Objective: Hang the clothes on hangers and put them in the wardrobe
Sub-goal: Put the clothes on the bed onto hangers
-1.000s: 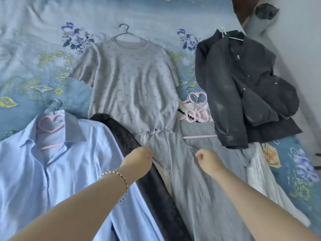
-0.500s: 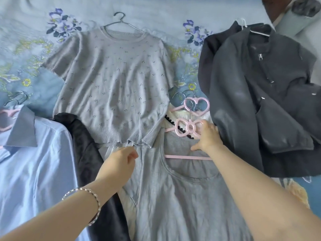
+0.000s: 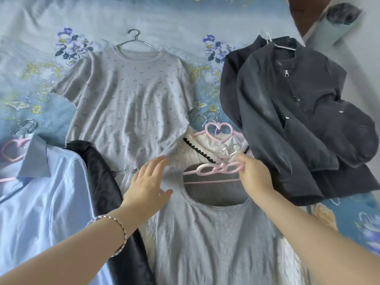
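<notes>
From over the person's shoulder, the bed is covered in clothes laid flat on a blue floral bedsheet point(image 3: 164, 17). The grey sleeveless dress point(image 3: 216, 243) lies nearest, its long axis running from the person toward the far side of the bed, scooped neckline pointing away. Inside that neckline sits a pink bow hanger point(image 3: 213, 169), lying crosswise with its lower bar running left to right; its hook is too blurred to make out. The right hand point(image 3: 255, 175) pinches the bow's right end between thumb and fingertips. The left hand point(image 3: 148, 182), a bracelet point(image 3: 115, 223) on its wrist, lies with fingers spread and straight on the dress's left shoulder, holding nothing. Just beyond it is the hem of a grey knit top point(image 3: 131, 108) on a wire hanger point(image 3: 135, 41). A white knit garment point(image 3: 197, 155) with black trim, on a pink heart hanger point(image 3: 219, 129), lies partly under the dress. A dark jacket point(image 3: 287, 112) crowds the right hand's side, and a black garment point(image 3: 107, 182) and light blue shirt point(image 3: 41, 198) fill the left. Bare sheet shows only along the far side, beyond the tops
</notes>
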`<state>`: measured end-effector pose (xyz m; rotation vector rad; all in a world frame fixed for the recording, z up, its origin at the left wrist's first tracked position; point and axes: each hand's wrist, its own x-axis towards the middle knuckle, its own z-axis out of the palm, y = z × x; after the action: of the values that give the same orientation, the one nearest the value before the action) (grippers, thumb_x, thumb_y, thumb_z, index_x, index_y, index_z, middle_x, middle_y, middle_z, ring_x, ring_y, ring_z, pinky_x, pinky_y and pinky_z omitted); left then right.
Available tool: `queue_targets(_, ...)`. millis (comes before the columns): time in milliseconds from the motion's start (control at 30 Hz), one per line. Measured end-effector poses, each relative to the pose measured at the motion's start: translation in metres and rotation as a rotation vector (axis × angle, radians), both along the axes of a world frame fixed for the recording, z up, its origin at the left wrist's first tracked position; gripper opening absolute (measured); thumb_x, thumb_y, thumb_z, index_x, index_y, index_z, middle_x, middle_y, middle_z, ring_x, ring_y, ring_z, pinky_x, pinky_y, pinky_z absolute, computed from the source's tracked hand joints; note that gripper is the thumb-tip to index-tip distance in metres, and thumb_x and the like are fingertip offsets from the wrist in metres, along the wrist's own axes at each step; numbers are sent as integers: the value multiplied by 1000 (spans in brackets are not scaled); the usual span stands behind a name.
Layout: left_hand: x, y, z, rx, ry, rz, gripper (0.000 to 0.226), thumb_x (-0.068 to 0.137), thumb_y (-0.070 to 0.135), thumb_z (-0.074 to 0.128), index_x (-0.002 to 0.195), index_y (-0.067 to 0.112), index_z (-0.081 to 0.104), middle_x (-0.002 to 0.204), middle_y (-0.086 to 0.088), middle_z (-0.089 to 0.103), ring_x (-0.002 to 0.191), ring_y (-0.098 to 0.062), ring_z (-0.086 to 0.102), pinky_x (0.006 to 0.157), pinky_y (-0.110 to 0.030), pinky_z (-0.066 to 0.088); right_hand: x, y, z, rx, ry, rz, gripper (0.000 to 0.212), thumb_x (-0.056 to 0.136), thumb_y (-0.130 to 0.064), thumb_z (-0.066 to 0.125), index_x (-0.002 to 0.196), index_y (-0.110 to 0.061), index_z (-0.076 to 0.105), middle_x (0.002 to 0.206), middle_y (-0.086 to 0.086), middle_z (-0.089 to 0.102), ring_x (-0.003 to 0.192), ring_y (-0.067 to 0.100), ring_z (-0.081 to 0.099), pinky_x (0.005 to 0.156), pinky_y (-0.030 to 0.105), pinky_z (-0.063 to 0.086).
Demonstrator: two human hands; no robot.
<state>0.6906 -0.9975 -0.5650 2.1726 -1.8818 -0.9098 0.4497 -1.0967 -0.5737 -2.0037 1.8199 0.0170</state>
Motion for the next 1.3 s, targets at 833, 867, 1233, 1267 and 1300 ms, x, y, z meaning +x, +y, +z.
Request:
queue_targets(833,118,-12,265,-226,66,301,31,90,42,53,67,20,49,64,7,47,75,-25,47,66,-31,36,149,13,297,-717,-302,348,34,65,9,57,86,-10,76,90,1,75,66,20,70,58,25,52)
queue_targets(867,123,-11,275,-245,47,273,30,92,39,51,73,16,52,61,5,47,73,-27,49,62,-31,36,155,17,302,-633,-312,295,35,71,9,57,93,-10,75,96,1,74,75,22,70,64,26,51)
queue_targets(1233,162,43,329,-353,-123,122,29,95,35,47,83,9,51,77,-3,56,82,-31,54,68,-36,41,172,71,293,-802,-513,193,34,66,1,64,100,-6,67,101,8,61,102,18,46,90,22,32)
queue_targets(1267,164,48,335,-352,-146,117,32,95,39,45,81,11,50,76,-2,55,81,-31,54,67,-35,39,170,79,291,-770,-598,173,38,65,0,59,101,-7,64,101,4,58,102,12,45,93,15,29)
queue_targets(1300,169,53,338,-359,-199,63,37,93,45,40,80,12,51,75,-1,55,79,-30,54,65,-34,38,167,85,290,-669,-725,128,38,64,0,52,99,-10,61,98,-3,56,97,3,48,90,7,30)
